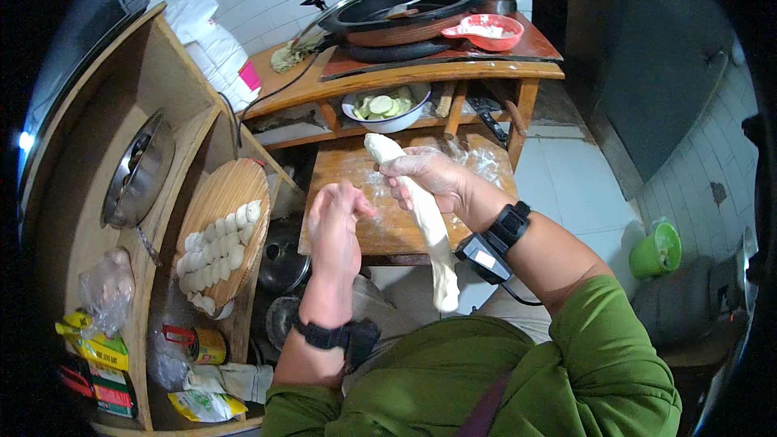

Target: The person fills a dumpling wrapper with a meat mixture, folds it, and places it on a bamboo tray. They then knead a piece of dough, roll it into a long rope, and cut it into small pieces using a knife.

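Note:
A long roll of pale dough [430,218] hangs from my right hand [428,176], which grips it near its upper end. Its lower end dangles past the near edge of a floured wooden board [394,230]. To the left of the dough, apart from it, my left hand [335,218] hovers over the board's left side with bent fingers. Motion blurs that hand, and I see nothing held in it. Loose white flour [482,161] is scattered on the far right part of the board.
Rows of small dough pieces [221,240] lie on a round wooden tray [206,200] in the left shelf. An enamel bowl of sliced vegetable [388,124] sits beyond the board. Above stand a black electric pan [358,15] and a red bowl [510,39] with flour.

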`<action>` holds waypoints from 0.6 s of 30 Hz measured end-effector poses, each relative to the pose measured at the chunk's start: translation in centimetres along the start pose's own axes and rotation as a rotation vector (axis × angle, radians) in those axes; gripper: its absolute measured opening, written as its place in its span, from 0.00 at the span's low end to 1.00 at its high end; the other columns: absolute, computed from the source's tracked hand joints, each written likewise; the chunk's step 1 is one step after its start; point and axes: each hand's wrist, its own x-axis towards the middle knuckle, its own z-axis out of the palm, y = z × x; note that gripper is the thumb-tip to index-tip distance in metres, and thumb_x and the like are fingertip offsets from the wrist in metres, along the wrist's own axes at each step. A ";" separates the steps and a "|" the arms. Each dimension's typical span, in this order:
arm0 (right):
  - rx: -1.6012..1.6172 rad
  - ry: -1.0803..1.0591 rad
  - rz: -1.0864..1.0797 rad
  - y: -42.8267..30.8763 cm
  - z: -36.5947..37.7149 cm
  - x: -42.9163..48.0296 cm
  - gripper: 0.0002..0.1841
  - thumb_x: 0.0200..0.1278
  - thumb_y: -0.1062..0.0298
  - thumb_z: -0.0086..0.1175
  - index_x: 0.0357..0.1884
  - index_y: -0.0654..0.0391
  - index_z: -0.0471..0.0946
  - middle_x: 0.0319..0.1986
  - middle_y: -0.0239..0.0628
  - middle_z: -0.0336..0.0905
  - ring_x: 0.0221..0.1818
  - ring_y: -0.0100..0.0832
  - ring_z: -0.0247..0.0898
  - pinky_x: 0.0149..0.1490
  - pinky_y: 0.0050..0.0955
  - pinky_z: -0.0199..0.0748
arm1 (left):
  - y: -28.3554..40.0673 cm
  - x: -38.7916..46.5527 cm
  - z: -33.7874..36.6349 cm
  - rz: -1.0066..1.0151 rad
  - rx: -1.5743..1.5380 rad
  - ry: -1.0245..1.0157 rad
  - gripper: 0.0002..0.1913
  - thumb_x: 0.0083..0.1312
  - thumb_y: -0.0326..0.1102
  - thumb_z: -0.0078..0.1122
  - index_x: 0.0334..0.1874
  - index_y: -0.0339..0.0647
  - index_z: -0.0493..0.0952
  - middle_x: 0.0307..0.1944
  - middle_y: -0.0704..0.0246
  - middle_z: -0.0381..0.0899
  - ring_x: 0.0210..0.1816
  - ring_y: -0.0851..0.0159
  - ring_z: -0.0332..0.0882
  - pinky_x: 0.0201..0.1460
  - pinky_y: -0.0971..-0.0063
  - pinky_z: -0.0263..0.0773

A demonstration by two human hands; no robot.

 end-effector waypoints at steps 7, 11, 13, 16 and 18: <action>0.024 -0.214 0.117 2.7 1.2 -2.4 0.10 0.64 0.69 0.60 0.45 0.57 0.75 0.26 0.32 0.77 0.18 0.23 0.72 0.22 0.20 0.69 | -4.2 3.8 0.5 -0.311 -0.732 0.015 0.33 0.70 0.66 0.47 0.53 0.36 0.72 0.45 0.60 0.80 0.52 0.52 0.79 0.60 0.51 0.73; 0.112 -0.162 0.134 3.5 0.9 -4.6 0.10 0.65 0.71 0.59 0.46 0.56 0.74 0.26 0.33 0.78 0.21 0.27 0.76 0.25 0.25 0.77 | -4.7 4.5 0.9 -0.322 -0.606 0.085 0.25 0.69 0.57 0.57 0.48 0.38 0.74 0.42 0.66 0.80 0.51 0.54 0.80 0.57 0.50 0.76; -0.052 -0.055 0.147 3.9 0.8 -5.1 0.09 0.64 0.72 0.60 0.43 0.56 0.73 0.24 0.32 0.77 0.20 0.27 0.76 0.28 0.27 0.81 | -4.9 4.6 0.8 -0.334 -0.605 0.084 0.22 0.70 0.55 0.58 0.47 0.40 0.74 0.42 0.67 0.80 0.49 0.57 0.80 0.55 0.53 0.77; -0.332 0.009 0.138 4.8 0.7 -5.2 0.08 0.61 0.71 0.62 0.38 0.57 0.73 0.20 0.31 0.75 0.14 0.24 0.70 0.22 0.25 0.75 | -5.2 4.7 0.3 -0.303 -0.579 0.117 0.17 0.71 0.50 0.58 0.46 0.42 0.73 0.37 0.71 0.79 0.40 0.64 0.79 0.46 0.62 0.78; -0.500 -0.002 0.145 5.4 0.7 -5.1 0.07 0.60 0.69 0.61 0.34 0.56 0.74 0.18 0.28 0.72 0.12 0.21 0.64 0.18 0.23 0.66 | -5.3 4.7 0.1 -0.323 -0.643 0.107 0.15 0.71 0.48 0.58 0.45 0.43 0.72 0.31 0.75 0.76 0.32 0.70 0.75 0.38 0.68 0.75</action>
